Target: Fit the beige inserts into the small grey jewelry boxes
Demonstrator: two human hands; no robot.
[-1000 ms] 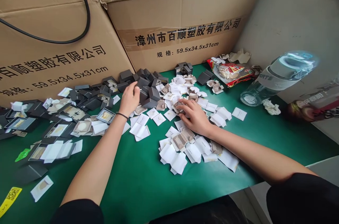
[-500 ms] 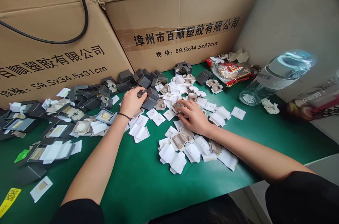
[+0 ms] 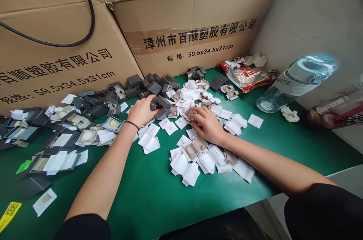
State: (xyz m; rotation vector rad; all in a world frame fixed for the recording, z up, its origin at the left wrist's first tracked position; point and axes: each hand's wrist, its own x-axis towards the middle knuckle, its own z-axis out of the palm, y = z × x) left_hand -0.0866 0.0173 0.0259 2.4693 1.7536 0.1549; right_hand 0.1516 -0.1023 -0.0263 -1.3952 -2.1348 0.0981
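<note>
My left hand [image 3: 142, 112] has its fingers bent around the near side of a small black hinged box [image 3: 163, 108], which stands partly open among other black boxes. Part of that box is hidden by the fingers. Over the heap of white paper cards and folded inserts [image 3: 188, 94] lies my right hand [image 3: 208, 124], palm down, its fingers apart and lightly curved, with nothing visible in its grasp. Several white folded cards [image 3: 190, 174] with brown inserts are piled just below that hand. Between the hands lie a few small white cards [image 3: 171, 127].
Many black boxes [image 3: 96, 109] line the back and left of the green table [image 3: 144, 194]. Large cartons [image 3: 198, 17] stand behind. To the right are a red-and-black snack packet [image 3: 246, 77], a clear bottle [image 3: 292, 85] and a crumpled tissue [image 3: 289, 113].
My left fingers have shifted on the black box, which has turned and shows a dark gap now. Small cards beside it have slid slightly right. The right hand stays in place.
</note>
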